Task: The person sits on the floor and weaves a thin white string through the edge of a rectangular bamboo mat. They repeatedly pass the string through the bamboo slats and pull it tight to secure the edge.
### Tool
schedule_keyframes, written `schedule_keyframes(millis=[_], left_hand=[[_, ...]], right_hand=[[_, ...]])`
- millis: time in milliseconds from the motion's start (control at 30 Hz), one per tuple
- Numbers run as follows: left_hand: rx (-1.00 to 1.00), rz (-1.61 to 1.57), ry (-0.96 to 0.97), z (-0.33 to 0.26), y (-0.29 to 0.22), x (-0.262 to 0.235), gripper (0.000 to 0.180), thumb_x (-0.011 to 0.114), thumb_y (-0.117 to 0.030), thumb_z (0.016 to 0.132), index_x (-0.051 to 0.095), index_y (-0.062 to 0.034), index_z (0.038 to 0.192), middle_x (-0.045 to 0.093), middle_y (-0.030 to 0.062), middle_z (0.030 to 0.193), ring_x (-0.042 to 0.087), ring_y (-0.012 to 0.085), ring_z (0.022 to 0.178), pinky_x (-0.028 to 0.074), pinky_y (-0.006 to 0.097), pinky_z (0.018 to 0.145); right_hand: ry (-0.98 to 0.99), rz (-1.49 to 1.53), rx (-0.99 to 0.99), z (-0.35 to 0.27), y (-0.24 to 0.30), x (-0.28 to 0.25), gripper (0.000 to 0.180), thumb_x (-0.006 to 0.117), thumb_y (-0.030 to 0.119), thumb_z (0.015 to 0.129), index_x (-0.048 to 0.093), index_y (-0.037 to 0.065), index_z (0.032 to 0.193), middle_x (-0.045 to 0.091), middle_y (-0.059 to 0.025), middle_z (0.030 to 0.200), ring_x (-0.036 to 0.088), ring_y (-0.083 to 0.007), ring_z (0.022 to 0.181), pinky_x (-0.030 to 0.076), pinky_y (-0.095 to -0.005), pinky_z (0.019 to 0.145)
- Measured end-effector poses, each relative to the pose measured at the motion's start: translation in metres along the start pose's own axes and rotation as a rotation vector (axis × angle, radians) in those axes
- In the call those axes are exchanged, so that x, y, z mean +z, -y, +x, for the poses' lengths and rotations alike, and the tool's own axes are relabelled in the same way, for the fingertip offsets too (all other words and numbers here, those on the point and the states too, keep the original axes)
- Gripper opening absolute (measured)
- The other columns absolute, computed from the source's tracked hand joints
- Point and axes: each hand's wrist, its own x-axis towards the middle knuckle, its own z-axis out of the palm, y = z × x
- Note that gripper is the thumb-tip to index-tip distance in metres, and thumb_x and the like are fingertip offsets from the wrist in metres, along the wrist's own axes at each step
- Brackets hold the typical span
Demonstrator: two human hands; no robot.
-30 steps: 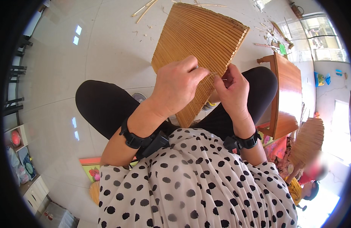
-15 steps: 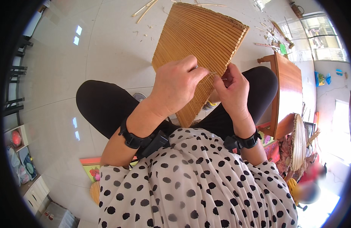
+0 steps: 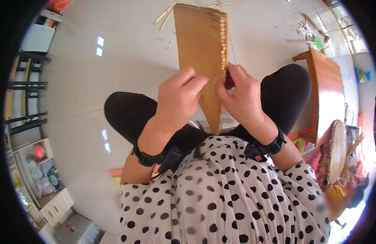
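A stiff panel of tan reed stalks point(image 3: 200, 40), laid side by side, stands tilted between my knees with its row of cut stalk ends on the right edge. My left hand point(image 3: 177, 95) is in front of the panel, thumb and forefinger pinched on a thin pale strand point(image 3: 215, 79) at its face. My right hand point(image 3: 247, 95) grips the right edge, thumb on the front and fingers partly hidden behind. Whether the strand passes through the stalks is too small to tell.
Loose stalks point(image 3: 165, 18) and scraps lie on the tiled floor beyond the panel. A wooden table point(image 3: 326, 93) stands at right, with a round-edged woven piece point(image 3: 337, 152) near it. Black-framed chairs point(image 3: 27, 85) and a shelf unit point(image 3: 57, 207) line the left.
The panel has turned so its right edge is steeper and its face narrower. Both hands have turned with it, and my right hand now wraps the edge. The whole view has shifted.
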Motion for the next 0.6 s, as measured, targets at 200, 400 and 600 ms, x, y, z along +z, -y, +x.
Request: schedule_keyframes(millis=[200,400,600], left_hand=[[-0.142,0.030,0.019,-0.028,0.004,-0.037,0.017,0.070,0.008,0.086,0.074,-0.0013,0.100,0.055,0.0071,0.077,0.054,0.0173,0.060,0.044,0.029,0.055],[-0.197,0.079,0.032,-0.046,0.001,-0.050,0.018,0.072,0.006,0.083,0.073,-0.0019,0.100,0.057,0.0085,0.079,0.056,0.0209,0.061,0.044,0.032,0.054],[-0.170,0.108,0.005,-0.049,0.002,-0.048,0.014,0.072,0.007,0.084,0.071,0.0011,0.097,0.057,0.0101,0.078,0.055,0.0213,0.060,0.044,0.031,0.054]], right_hand=[[-0.108,0.325,-0.144,-0.011,-0.002,0.048,0.045,0.080,0.006,0.074,0.067,0.000,0.117,0.063,-0.0105,0.088,0.065,-0.0225,0.067,0.058,-0.0326,0.064],[-0.234,0.437,-0.224,-0.023,-0.006,0.077,0.041,0.086,0.009,0.070,0.074,0.000,0.109,0.069,-0.0102,0.095,0.064,-0.0175,0.069,0.055,-0.0285,0.063],[-0.214,0.494,-0.298,-0.022,-0.008,0.079,0.041,0.086,0.006,0.071,0.074,-0.003,0.109,0.067,-0.0113,0.095,0.064,-0.0237,0.074,0.055,-0.0328,0.063]])
